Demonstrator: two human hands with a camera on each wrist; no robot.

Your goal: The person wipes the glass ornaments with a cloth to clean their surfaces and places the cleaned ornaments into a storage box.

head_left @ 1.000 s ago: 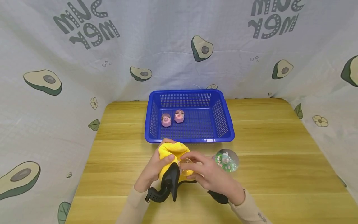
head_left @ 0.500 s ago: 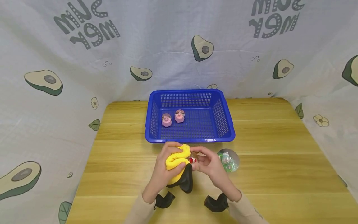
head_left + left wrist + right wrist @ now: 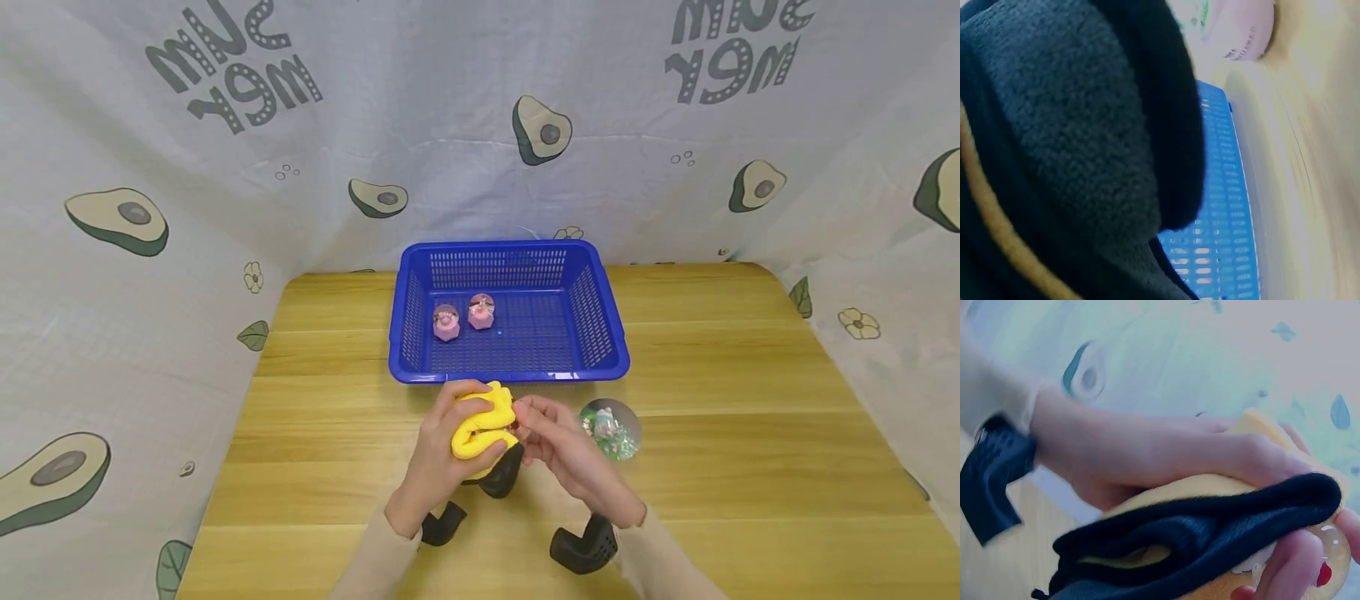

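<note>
My left hand (image 3: pixel 435 450) grips a folded yellow cloth (image 3: pixel 471 446) with a dark underside and black edging. The cloth wraps partly round a small snow globe (image 3: pixel 1337 553), which has a clear ball with something red inside. From the other side, my right hand (image 3: pixel 566 454) holds this globe with thumb and fingers; in the head view the cloth and fingers hide most of it. The right wrist view shows the cloth's dark underside (image 3: pixel 1210 540) in front of the globe. Dark fabric fills much of the left wrist view.
A blue basket (image 3: pixel 510 377) stands just beyond my hands, with two small pink-based snow globes (image 3: pixel 446 323) inside at its left. Right of my right hand is a larger snow globe (image 3: pixel 618 433) with green and white decoration. A patterned curtain (image 3: pixel 450 100) hangs behind the wooden table (image 3: pixel 315 400).
My left hand has moved slightly right and folded the cloth around the globe. My right hand has changed its hold, and the globe is now more covered than half a second ago.
</note>
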